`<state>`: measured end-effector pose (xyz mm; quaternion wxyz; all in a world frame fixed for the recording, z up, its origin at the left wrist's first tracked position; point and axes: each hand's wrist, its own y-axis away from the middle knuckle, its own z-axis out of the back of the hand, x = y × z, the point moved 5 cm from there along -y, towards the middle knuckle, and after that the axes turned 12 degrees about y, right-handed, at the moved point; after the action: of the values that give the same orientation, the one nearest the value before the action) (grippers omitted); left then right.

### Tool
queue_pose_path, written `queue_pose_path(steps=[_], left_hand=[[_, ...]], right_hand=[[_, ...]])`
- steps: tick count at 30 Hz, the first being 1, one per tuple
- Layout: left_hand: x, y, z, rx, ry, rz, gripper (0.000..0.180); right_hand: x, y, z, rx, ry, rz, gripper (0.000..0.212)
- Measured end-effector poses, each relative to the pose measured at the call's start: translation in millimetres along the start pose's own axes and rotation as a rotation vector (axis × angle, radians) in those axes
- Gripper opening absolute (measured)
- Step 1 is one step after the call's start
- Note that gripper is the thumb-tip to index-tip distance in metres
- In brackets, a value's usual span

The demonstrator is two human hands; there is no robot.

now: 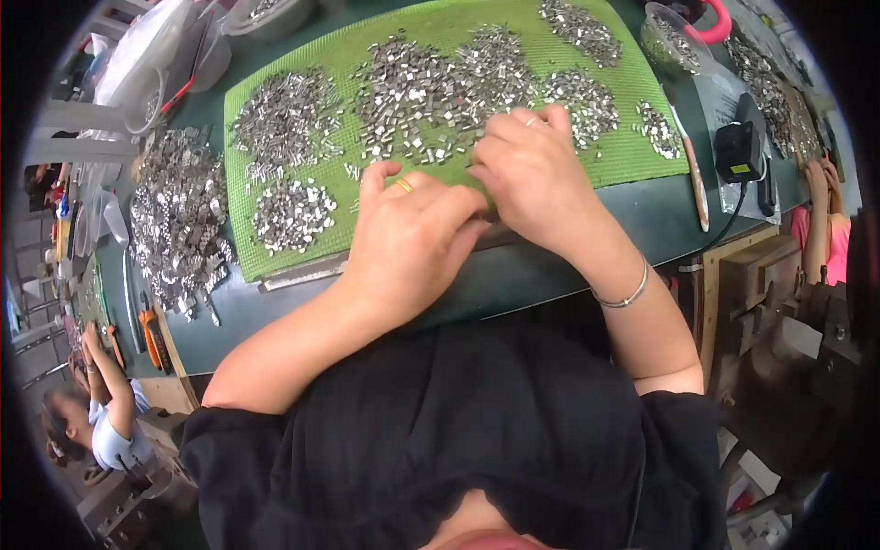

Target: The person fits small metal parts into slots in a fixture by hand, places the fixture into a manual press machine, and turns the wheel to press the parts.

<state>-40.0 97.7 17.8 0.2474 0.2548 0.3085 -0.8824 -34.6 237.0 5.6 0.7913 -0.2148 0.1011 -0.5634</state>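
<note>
My left hand (412, 240) and my right hand (534, 179) come together over the near edge of a green textured mat (632, 167). Fingers on both are bent and pressed together in a pinch. Anything between the fingertips is too small or too hidden to make out. Small silver metal pieces lie on the mat in several heaps. A broad middle heap (403, 92) spreads just beyond my hands. To the left are an upper heap (284, 119) and a smaller heap (293, 215). Under the mat's near edge shows a metal strip (307, 273).
A large pile of linked metal pieces (179, 211) sits left of the mat, with orange-handled pliers (158, 339) nearer me. On the right are a slim tool with a wooden handle (697, 188), a black power adapter (739, 151) and a clear tub (674, 44). Other people work at both sides.
</note>
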Motion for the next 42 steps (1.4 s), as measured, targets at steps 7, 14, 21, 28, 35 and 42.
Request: queue_pose_path(steps=[7, 14, 21, 28, 35, 42], left_hand=[[-1, -1, -10, 0.039, -0.017, -0.036, 0.024], [-10, 9, -5, 0.142, -0.186, -0.086, 0.031], [13, 20, 17, 0.162, -0.018, 0.141, 0.030], [0, 41, 17, 0.106, -0.255, -0.053, 0.034], [8, 16, 22, 0.197, -0.116, 0.048, 0.023], [0, 35, 16, 0.161, -0.147, -0.029, 0.030]], right_hand=[[-19, 12, 6, 0.121, -0.064, -0.032, 0.008], [-21, 13, 2, 0.113, -0.170, -0.010, 0.008], [-17, 14, -4, 0.153, -0.175, -0.048, 0.010], [-8, 25, 15, 0.033, -0.344, -0.108, 0.012], [0, 49, 9, -0.079, -0.425, -0.171, 0.015], [-3, 47, 11, 0.001, -0.449, -0.166, 0.014]])
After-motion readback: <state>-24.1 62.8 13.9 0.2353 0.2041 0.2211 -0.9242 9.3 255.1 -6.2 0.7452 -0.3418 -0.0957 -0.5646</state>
